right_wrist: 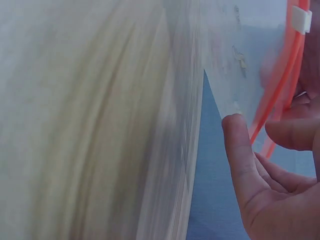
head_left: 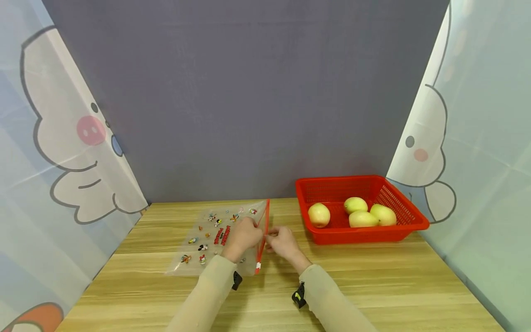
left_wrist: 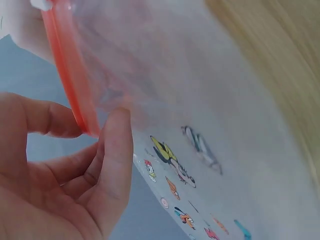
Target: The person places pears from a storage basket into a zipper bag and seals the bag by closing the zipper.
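Observation:
A clear plastic slider bag with small cartoon prints and red lettering lies toward the left of the table. Along its right side runs a red zip strip, with a white slider at the near end. My left hand pinches the bag close to the strip, thumb on the printed side in the left wrist view. From the other side my right hand pinches the mouth edge between thumb and fingers. In the right wrist view the two red strips stand slightly apart near the fingers.
A red plastic basket stands to the right of the hands, with several pale yellow-green fruits in it. Both stand on a wood-grain table. A grey curtain hangs behind, and cartoon-printed cloths hang at both sides.

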{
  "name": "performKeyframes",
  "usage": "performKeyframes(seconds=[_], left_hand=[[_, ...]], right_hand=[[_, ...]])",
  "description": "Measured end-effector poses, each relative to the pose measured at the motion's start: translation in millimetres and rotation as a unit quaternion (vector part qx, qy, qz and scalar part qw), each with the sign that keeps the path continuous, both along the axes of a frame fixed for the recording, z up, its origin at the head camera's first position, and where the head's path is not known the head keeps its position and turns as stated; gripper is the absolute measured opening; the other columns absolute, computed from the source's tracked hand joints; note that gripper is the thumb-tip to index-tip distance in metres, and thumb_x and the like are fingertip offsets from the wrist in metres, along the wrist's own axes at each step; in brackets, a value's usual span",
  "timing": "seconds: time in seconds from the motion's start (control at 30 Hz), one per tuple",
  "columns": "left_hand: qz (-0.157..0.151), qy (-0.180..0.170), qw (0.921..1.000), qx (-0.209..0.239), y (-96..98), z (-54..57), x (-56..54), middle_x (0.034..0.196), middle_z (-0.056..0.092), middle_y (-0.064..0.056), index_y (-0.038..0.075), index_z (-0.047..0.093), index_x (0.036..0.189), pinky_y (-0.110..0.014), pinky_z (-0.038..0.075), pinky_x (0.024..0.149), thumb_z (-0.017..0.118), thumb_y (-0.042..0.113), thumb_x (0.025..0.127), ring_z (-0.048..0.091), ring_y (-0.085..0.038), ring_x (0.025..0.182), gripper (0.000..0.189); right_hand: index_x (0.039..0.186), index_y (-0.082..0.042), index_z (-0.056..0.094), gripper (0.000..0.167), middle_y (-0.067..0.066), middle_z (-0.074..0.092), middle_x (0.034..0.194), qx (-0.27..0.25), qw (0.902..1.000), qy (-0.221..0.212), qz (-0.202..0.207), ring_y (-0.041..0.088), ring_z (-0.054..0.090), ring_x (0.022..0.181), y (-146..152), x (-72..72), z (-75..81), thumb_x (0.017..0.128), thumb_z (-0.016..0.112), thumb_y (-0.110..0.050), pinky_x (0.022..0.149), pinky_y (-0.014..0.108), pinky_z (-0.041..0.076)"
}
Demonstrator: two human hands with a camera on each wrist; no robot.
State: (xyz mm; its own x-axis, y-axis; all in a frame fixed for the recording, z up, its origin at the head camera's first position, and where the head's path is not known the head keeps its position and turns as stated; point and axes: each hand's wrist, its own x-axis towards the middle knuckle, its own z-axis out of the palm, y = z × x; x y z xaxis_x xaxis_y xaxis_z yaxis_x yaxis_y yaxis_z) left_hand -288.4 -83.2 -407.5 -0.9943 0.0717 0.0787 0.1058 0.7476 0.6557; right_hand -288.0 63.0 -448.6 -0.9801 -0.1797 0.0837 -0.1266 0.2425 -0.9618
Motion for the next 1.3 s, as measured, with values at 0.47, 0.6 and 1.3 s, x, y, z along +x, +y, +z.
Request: performKeyframes(seconds=[0.47,0.6,1.3], left_hand=[[-0.027,0.066,0.9974,0.005,12.9,13.3,10.9,0.056,0.049,0.0,0.004,0.064,0.07,-0.023,0.029,0.043,0.06,0.004,0.082,0.043,-0.013,0.048,0.012],[-0.028,0.08,0.9964,-0.011,17.9,16.2,15.7,0.062,0.051,-0.002,0.005,0.063,0.07,-0.025,0.031,0.046,0.064,0.001,0.081,0.04,-0.015,0.055,0.012],[0.035,0.224,0.9732,-0.038,0.9,58.4,28.5,0.06,0.036,0.002,0.009,0.05,0.065,-0.022,0.024,0.042,0.058,-0.002,0.083,0.029,-0.01,0.048,0.023]], right_hand=[[0.111,0.016,0.061,0.028,0.012,0.071,0.078,-0.105,0.9915,-0.042,-0.064,0.014,0.063,0.058,5,-1.7,0.0,0.087,0.066,0.004,0.057,0.035,0.06],[0.111,0.015,0.061,0.029,0.009,0.069,0.078,-0.102,0.9906,-0.049,-0.076,0.012,0.061,0.059,5,-1.4,0.1,0.086,0.065,0.003,0.055,0.032,0.059],[0.095,0.009,0.061,0.01,0.011,0.06,0.077,-0.068,0.9928,-0.046,-0.087,0.016,0.061,0.057,8,0.3,9.7,0.086,0.061,0.012,0.06,0.041,0.063]])
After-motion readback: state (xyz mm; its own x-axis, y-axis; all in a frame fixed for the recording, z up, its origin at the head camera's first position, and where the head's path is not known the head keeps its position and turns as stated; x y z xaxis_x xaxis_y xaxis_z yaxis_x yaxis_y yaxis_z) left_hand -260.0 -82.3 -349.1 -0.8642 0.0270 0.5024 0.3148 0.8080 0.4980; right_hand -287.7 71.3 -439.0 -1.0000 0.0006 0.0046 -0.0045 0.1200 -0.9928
